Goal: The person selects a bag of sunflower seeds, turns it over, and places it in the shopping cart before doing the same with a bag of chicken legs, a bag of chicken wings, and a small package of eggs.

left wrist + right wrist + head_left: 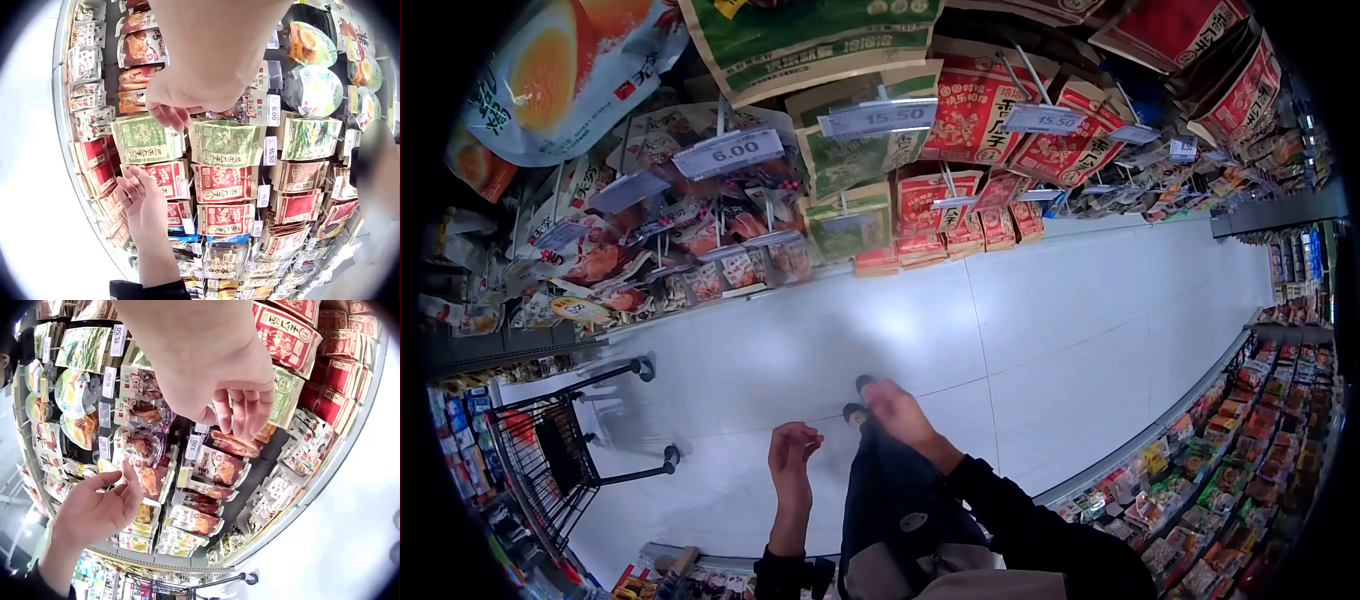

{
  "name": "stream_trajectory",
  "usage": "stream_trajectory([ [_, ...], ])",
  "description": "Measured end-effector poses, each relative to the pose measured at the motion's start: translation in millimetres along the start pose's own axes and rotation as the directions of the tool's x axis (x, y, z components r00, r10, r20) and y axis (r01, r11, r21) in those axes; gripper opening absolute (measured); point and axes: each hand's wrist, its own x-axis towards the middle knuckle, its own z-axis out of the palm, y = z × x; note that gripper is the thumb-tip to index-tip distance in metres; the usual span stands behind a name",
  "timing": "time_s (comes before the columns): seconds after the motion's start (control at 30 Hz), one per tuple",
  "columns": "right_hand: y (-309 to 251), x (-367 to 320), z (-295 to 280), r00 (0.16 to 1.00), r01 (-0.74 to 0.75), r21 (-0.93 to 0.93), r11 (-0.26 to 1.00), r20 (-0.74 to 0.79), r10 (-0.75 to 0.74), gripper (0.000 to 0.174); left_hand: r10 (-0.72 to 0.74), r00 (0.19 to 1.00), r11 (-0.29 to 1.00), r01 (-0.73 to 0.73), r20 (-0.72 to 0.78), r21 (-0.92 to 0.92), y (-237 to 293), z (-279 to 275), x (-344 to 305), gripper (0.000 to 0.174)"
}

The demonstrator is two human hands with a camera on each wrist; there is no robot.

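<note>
My left hand (791,465) is held up in front of my body, its fingers loosely bent and nothing in them. To its right, my right hand (905,415) hangs over my shoes with relaxed fingers, also holding nothing. Both hands stay apart from the hanging goods. In the left wrist view, green snack bags (228,144) and red snack bags (225,181) hang behind the hands. The right wrist view shows packaged meat snacks (219,465) on hooks beyond my right fingers.
A black shopping cart (550,450) stands on the pale tiled floor (1060,320) at the left. Price tags (730,153) stick out from the hanging rack ahead. Behind me on the right runs another shelf of packets (1200,480).
</note>
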Motion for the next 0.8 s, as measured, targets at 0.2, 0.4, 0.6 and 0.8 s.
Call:
stream_trajectory([
  [0.2,29,-34,-1,0.999,0.017,-0.004,1.0,0.047,-0.017,0.01,-0.037,0.999,0.999,0.037,-0.003,-0.014,-49,-6,-1,0.008],
  [0.4,89,-56,-34,0.997,-0.073,0.017,0.997,0.007,0.073,0.014,-0.072,0.997,0.995,0.075,0.042,-0.072,-94,-1,-3,0.011],
  [0.6,140,-13,-72,0.989,-0.033,0.107,0.994,-0.143,0.048,0.015,-0.072,0.996,0.994,0.077,0.06,-0.078,-99,35,3,0.011],
  [0.8,142,107,-138,0.959,0.052,0.169,0.984,-0.285,-0.002,0.025,-0.082,0.996,0.992,0.086,0.046,-0.091,-126,89,30,0.011],
])
